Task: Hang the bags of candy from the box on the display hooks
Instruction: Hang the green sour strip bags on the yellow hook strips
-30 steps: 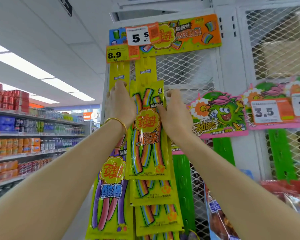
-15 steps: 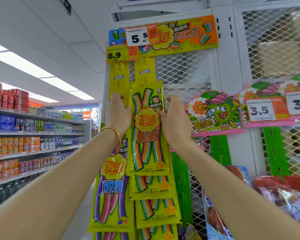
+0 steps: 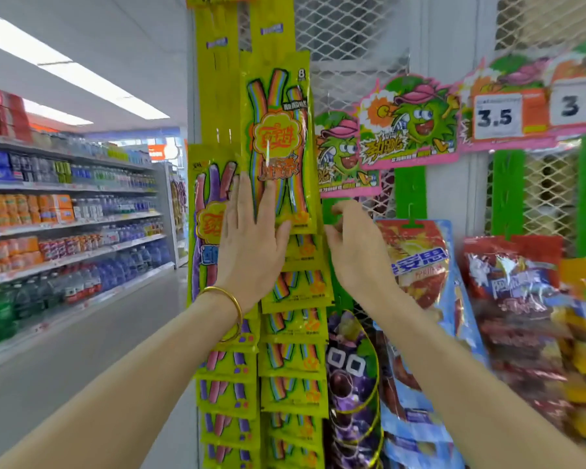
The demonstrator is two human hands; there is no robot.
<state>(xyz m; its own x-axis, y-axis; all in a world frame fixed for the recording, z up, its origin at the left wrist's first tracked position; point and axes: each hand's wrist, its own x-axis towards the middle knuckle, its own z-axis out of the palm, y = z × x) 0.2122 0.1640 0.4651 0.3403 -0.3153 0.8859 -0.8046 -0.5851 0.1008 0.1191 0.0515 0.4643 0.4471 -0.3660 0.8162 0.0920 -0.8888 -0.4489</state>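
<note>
We look down a shop aisle with a smooth grey floor (image 3: 82, 350). On our left run long shelves (image 3: 65, 225) packed with bottled drinks and orange packs. Bright strip lights (image 3: 99, 86) cross the white ceiling (image 3: 132, 25). Straight ahead stands a white wire-mesh panel (image 3: 345, 35) beside a plain white post (image 3: 454, 38).

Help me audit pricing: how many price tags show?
2. One price tag reading 3.5, upper right; the second tag beside it, cut by the frame edge. More may be hidden.
</note>
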